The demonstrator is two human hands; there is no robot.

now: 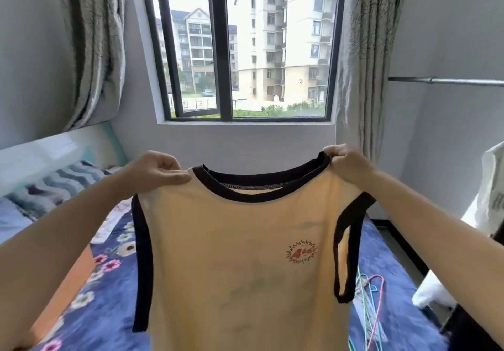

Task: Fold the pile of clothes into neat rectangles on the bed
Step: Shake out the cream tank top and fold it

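The left hand (161,172) and right hand (345,164) each pinch a shoulder of the yellow tank top (240,269), held up above the bed (381,241); its red chest emblem (301,252) reads roughly "466".

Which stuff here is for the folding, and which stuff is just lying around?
For the folding:
- yellow tank top, held up by its shoulders
- left hand and right hand, pinching it
- bed, where it will be folded

Just lying around:
- coloured hangers on the bed
- curtains
- metal rail
- window
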